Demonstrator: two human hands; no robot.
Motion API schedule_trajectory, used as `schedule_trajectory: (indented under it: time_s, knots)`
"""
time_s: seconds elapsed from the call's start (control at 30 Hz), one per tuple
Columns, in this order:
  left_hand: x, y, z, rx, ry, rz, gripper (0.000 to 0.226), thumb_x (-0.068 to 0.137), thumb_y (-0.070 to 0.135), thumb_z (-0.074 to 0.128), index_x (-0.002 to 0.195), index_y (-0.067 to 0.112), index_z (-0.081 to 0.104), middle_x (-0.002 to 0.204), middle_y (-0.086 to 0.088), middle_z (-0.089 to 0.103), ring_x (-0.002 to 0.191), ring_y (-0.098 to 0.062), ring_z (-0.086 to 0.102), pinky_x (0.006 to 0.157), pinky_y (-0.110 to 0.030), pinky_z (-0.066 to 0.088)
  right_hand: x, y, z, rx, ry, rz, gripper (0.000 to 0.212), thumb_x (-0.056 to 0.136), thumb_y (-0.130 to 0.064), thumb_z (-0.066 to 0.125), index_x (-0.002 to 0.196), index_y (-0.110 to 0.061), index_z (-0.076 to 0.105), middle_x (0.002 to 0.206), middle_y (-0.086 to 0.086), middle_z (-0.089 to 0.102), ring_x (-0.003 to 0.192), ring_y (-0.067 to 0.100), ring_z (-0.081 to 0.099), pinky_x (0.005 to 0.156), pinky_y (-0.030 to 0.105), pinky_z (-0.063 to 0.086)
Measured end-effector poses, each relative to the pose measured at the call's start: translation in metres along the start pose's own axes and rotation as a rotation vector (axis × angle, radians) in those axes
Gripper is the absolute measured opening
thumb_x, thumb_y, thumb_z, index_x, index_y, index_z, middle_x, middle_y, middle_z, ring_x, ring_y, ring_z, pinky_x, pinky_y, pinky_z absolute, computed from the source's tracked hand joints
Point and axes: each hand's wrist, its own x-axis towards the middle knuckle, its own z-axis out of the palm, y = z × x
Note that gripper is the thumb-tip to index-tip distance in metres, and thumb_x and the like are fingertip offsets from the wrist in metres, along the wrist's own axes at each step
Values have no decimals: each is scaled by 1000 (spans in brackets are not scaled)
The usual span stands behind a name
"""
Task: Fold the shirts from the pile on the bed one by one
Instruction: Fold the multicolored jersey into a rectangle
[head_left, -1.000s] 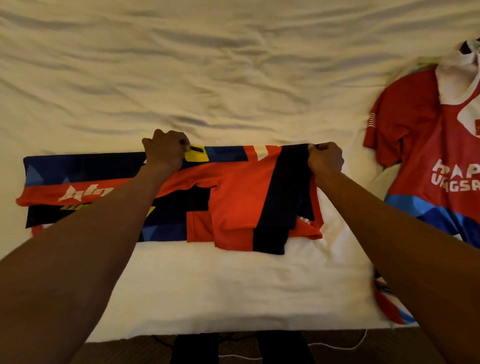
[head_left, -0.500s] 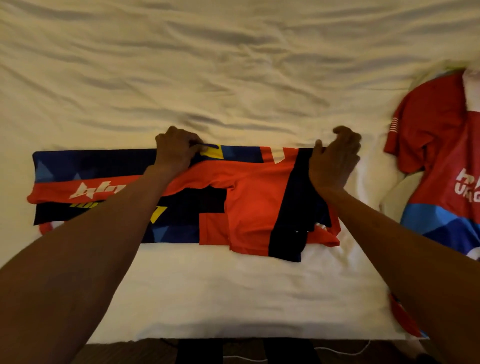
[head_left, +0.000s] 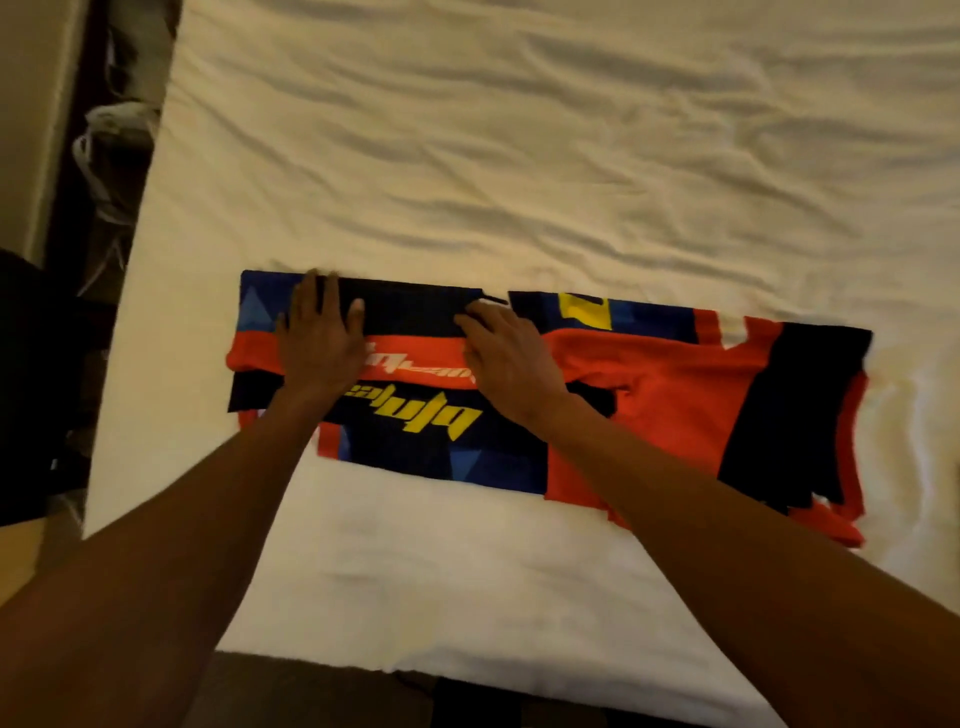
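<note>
One shirt is mid-fold here. It's laid out as a long narrow strip across the bed, running along the near edge and not far from it. One end is close to the bed's left edge and the other reaches toward the right edge. The sleeves look tucked in, so the lengthwise folds can probably be counted as done.

The left hand is laid flat on the left end of the strip, fingers straight and a bit spread, nothing gripped. The right hand is pressed on the strip just to the right of it, fingers stretched out on the cloth too. Nothing seems to be pinched, though the fingertips at the far edge are a bit blurry. Yellow lettering can be seen between the two wrists.

So this reads as smoothing before the crosswise fold. Next, the left end would likely need to be gripped at both corners and carried over toward the right end, with the edges lined up so the strip gets halved cleanly. It looks like slippery jersey fabric, so the layers could slide if it's lifted too fast. The pile isn't in view, so how much is left can't be judged.
</note>
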Motion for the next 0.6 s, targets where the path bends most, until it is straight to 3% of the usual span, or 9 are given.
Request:
schedule_trajectory:
  time_s: [0.13,0.27,0.33,0.37,0.47,0.53,0.6]
  knots:
    - [21,-34,3,72,-119,159,69,104,58,21,160,26,-1,168,-6,-5,154,-28,-2,120,-57,3,9,-9,26,-156,-126,69,63,103,-43,35,155,-11,20,164,12,11,150,28,15,120,48,20]
    - [41,-48,1,79,-106,241,70,102,61,21,159,32,-6,167,-4,-12,154,-25,-9,120,-54,0,6,-6,40,-192,-117,89,66,104,-51,22,158,-17,4,165,6,-5,152,23,-3,122,51,5]
    - [46,-51,1,25,-56,263,66,103,58,27,160,30,6,168,-5,-4,154,-25,-3,121,-53,2,7,-6,43,-199,-120,103,67,104,-53,19,158,-18,0,165,4,-9,152,21,-8,123,51,2]
    - [47,-54,2,-16,-15,265,62,104,56,32,158,27,21,167,-7,7,154,-26,5,121,-54,6,8,-7,43,-199,-124,109,67,104,-53,18,158,-19,-1,165,4,-10,152,21,-10,123,51,0]
    - [51,-59,2,-142,173,357,42,100,50,49,118,15,64,135,-12,54,129,-31,48,108,-56,36,10,-9,45,-195,-124,129,69,103,-55,19,158,-19,-3,164,3,-12,151,20,-13,123,50,-2]
    - [57,-60,-4,-178,211,373,41,96,50,54,101,12,71,110,-8,64,108,-30,57,94,-48,44,11,-10,45,-192,-126,133,70,103,-56,20,158,-19,-3,164,3,-13,151,20,-14,123,50,-2]
    - [64,-55,-12,-115,221,334,41,95,51,54,94,16,75,103,-4,67,105,-30,55,90,-45,39,12,-10,45,-198,-130,133,70,103,-56,20,158,-19,-3,164,3,-13,151,20,-14,123,51,0]
